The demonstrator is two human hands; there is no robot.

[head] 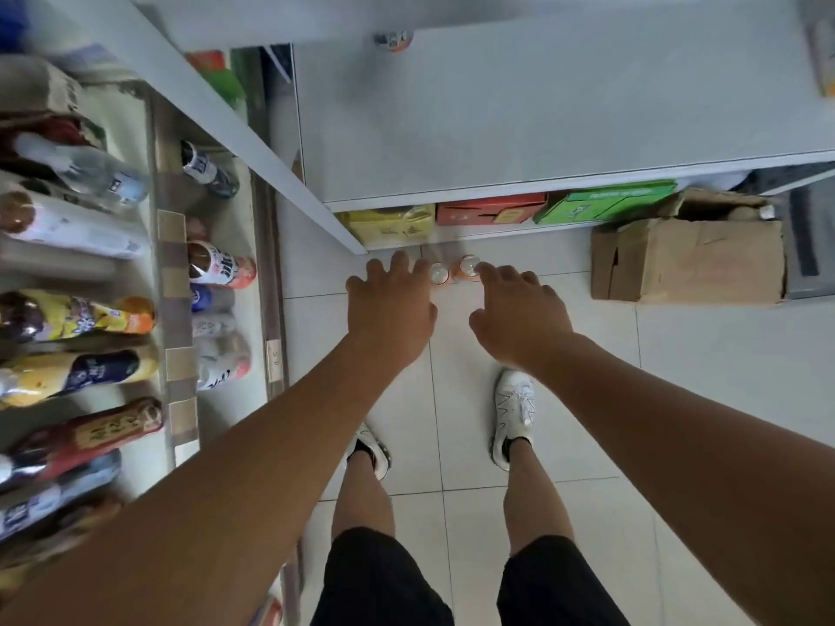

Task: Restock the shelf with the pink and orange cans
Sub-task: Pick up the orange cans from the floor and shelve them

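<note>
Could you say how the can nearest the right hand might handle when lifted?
The orange can looks like rigid metal, so it is probably firm to grip. Standing upright on smooth tiles, it may tip and roll if nudged.

Soft, even daylight with only weak shadows on the floor tiles (497, 512), while motion blur smears the bottles (77, 318) at left and the wide lens bends the edges.

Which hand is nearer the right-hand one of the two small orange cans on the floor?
Right. The right hand reaches in just right of that small orange can; the left hand hovers farther left, beyond the second orange can.
</note>
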